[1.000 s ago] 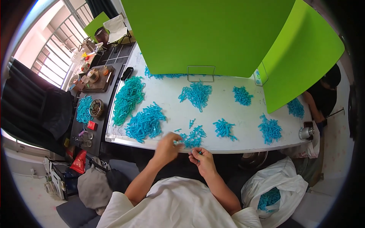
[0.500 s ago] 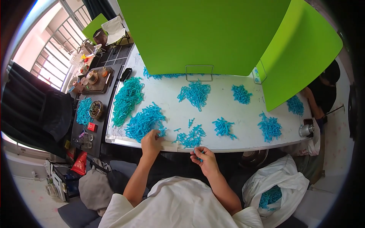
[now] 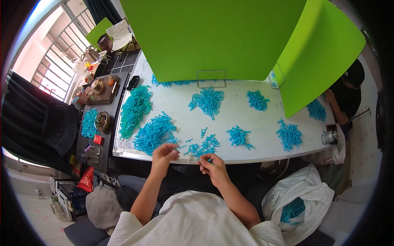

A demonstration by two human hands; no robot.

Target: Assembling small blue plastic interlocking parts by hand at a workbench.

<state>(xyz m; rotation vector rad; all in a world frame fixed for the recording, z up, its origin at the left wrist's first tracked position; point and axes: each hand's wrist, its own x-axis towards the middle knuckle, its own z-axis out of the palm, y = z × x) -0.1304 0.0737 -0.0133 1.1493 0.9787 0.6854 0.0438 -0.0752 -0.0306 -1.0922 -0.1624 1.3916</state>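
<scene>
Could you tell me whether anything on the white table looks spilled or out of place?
Nothing looks damaged. A few loose blue pieces lie scattered apart from the heaps on the white table, and one heap runs under the green board's edge.

Left hand point(image 3: 164, 155) at the near edge of the white table point(image 3: 262, 149), fingers beside a small blue piece point(image 3: 182, 146); right hand point(image 3: 213, 166) closed on another piece, just below the nearest blue pile point(image 3: 205, 146); larger blue heap point(image 3: 155, 133) left of it.
</scene>
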